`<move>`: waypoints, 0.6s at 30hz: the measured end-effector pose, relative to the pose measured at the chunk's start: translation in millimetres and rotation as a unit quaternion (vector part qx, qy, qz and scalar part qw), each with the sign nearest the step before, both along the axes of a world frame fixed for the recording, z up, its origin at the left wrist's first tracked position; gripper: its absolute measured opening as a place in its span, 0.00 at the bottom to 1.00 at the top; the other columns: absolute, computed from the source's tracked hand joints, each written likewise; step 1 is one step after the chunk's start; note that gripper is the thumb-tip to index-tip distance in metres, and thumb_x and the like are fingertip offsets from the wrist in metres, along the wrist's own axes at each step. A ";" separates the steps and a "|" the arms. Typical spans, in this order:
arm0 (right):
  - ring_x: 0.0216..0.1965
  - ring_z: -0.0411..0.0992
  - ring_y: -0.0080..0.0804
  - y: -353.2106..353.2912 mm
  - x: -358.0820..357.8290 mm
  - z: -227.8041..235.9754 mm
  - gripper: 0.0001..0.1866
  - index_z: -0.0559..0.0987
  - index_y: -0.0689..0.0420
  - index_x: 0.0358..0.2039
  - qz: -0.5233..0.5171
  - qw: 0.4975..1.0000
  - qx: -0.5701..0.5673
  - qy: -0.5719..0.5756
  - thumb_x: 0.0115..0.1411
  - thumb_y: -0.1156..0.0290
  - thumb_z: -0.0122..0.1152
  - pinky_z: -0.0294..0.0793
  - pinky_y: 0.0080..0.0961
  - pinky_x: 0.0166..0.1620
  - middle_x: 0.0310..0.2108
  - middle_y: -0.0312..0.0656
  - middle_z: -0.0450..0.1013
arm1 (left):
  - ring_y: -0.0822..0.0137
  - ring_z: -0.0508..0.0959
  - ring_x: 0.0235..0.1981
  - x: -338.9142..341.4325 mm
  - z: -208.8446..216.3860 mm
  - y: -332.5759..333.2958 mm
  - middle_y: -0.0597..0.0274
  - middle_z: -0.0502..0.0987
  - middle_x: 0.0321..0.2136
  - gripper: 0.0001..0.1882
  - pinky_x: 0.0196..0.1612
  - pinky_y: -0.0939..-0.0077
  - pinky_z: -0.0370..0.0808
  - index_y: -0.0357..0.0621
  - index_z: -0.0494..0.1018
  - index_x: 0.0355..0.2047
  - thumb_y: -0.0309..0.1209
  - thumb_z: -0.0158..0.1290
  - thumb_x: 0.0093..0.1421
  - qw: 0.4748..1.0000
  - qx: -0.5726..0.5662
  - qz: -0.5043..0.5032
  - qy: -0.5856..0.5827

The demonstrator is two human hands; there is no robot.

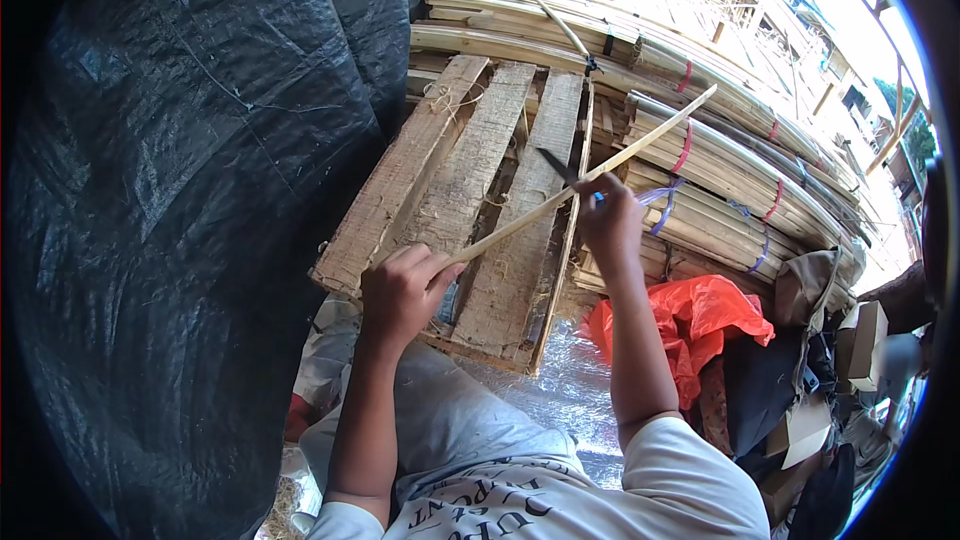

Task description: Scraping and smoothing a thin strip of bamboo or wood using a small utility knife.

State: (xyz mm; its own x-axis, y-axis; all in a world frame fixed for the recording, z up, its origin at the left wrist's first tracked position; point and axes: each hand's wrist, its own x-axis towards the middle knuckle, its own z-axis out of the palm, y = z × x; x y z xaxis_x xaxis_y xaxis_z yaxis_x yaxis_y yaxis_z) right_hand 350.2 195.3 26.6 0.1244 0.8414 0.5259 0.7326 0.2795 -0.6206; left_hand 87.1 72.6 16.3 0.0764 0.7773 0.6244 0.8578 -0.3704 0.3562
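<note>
A long, pale strip of wood or bamboo runs slantwise over a slatted wooden pallet. Its near end sits in my left hand, whose fingers are wrapped round it. My right hand is closed on a knife with a dark blade, and a bit of blue shows at the grip. The blade points up and left, beside the strip. The strip passes at the right hand's fingers; whether they also touch it I cannot tell. Thin curled shavings lie on the pallet's far slats.
Bundles of long strips, tied with red and purple bands, are stacked at the right and back. A dark tarpaulin hangs along the left. At the right lie a red plastic bag and an opened cardboard box.
</note>
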 end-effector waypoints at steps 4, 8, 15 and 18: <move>0.33 0.82 0.53 -1.3 -15.0 -3.2 0.04 0.87 0.51 0.34 0.034 0.998 -0.043 -0.006 0.62 0.71 0.66 0.81 0.44 0.40 0.33 0.54 0.82 | 0.58 0.80 0.25 -4.6 -4.9 2.6 0.62 0.76 0.22 0.09 0.27 0.62 0.74 0.46 0.83 0.31 0.37 0.66 0.60 1.000 0.010 -0.011 -0.011; 0.34 0.82 0.52 -9.0 -21.5 7.0 0.05 0.87 0.53 0.32 0.061 0.994 -0.050 -0.074 0.62 0.73 0.64 0.80 0.45 0.38 0.33 0.55 0.82 | 0.60 0.79 0.22 -0.4 -13.3 -0.7 0.63 0.73 0.20 0.09 0.26 0.64 0.74 0.49 0.84 0.30 0.39 0.66 0.60 1.000 0.025 -0.001 0.009; 0.31 0.81 0.57 -8.3 -17.5 9.8 0.04 0.86 0.54 0.31 -0.001 0.995 -0.074 -0.067 0.60 0.68 0.69 0.79 0.47 0.38 0.28 0.57 0.81 | 0.58 0.77 0.19 -3.0 -17.7 2.3 0.62 0.73 0.19 0.10 0.23 0.62 0.70 0.48 0.84 0.29 0.40 0.67 0.59 0.998 0.063 -0.010 -0.021; 0.32 0.82 0.54 -3.0 -7.7 6.4 0.04 0.87 0.55 0.34 0.061 0.996 -0.032 -0.054 0.59 0.71 0.68 0.80 0.43 0.40 0.29 0.55 0.82 | 0.58 0.77 0.20 -3.1 -16.0 -2.0 0.62 0.73 0.19 0.11 0.23 0.63 0.70 0.48 0.84 0.30 0.41 0.66 0.60 0.998 0.063 -0.011 -0.025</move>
State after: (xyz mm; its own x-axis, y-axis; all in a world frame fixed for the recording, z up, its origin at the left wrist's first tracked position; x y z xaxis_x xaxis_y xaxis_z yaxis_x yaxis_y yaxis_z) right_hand 342.5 192.3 33.0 -0.0354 0.8788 0.4759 0.7583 0.3338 -0.5599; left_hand 83.9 70.6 0.3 0.0593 0.6909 0.7205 0.8309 -0.4342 0.3480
